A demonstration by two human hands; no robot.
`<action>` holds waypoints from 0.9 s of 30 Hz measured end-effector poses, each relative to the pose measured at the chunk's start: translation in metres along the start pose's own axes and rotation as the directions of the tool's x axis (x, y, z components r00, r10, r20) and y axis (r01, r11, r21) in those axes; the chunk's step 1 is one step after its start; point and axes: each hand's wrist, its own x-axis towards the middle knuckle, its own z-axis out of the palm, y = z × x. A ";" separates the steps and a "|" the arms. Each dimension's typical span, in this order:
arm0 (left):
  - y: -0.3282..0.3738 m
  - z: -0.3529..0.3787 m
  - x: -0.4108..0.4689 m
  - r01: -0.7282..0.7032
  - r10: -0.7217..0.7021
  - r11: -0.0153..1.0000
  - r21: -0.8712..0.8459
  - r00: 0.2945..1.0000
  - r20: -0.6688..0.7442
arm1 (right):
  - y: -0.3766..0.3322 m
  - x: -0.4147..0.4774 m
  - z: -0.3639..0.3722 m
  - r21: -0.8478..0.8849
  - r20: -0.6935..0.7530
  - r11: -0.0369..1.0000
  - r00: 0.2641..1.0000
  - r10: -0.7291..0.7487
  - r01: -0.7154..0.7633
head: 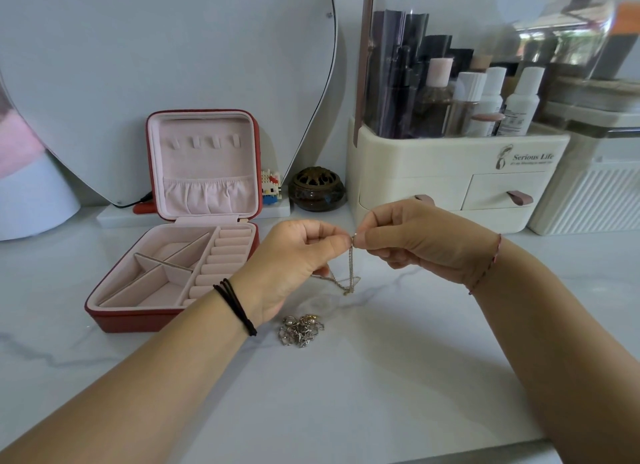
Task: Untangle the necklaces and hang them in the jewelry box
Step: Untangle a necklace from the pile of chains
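Observation:
A thin silver necklace chain point(350, 269) hangs in a loop above the marble tabletop. My left hand point(298, 255) and my right hand point(415, 242) both pinch its top end at the clasp, fingertips almost touching. Below the hands, a tangled pile of necklaces point(300, 329) with beads lies on the table. The red jewelry box point(256, 172) stands open to the left, with a pink lining. Its raised lid shows a row of small hooks point(202, 141) with nothing on them, above a gathered pocket.
A cream cosmetics organizer point(450, 172) with bottles stands behind my right hand. A dark round incense pot point(317, 190) and a small block figure point(270, 186) sit behind the box. A heart-shaped mirror point(173, 48) leans at the back. The table's front edge point(485, 446) is near.

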 end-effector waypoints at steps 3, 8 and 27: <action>0.000 0.001 -0.001 0.067 -0.061 0.994 -0.092 0.996 0.069 | -0.002 -0.001 0.002 0.006 -0.006 1.000 1.000 -0.021 0.021; 0.003 0.005 -0.002 0.180 -0.141 0.956 -0.230 0.974 0.175 | -0.004 -0.003 0.003 0.016 0.012 0.999 0.999 -0.045 0.044; 0.003 -0.012 0.007 0.222 -0.169 0.918 -0.328 0.968 0.184 | -0.003 0.001 -0.017 0.655 0.007 0.756 1.000 -0.004 -0.002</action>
